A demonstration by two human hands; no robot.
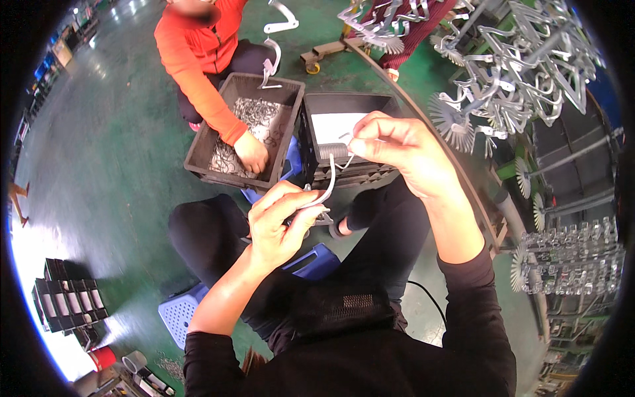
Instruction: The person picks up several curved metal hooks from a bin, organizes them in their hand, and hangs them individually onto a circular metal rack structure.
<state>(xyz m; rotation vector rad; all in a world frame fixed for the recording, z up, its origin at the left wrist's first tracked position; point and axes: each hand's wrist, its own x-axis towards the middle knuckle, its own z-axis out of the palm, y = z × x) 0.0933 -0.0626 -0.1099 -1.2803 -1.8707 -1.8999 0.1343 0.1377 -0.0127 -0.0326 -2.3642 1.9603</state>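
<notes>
My left hand is closed round a curved silver-grey metal bracket, whose slim arm rises toward my right hand. My right hand is raised higher, thumb and fingertips pinched together. A thin piece of metal shows at those fingertips, too small to name. Behind the bracket's tip, a ribbed grey row of parts lies in a dark crate with a white sheet inside.
A grey bin of small metal parts stands left of the crate, with a co-worker's hand in it. Metal brackets hang on racks at the right. A blue stool stands between my legs. Black trays are stacked far left.
</notes>
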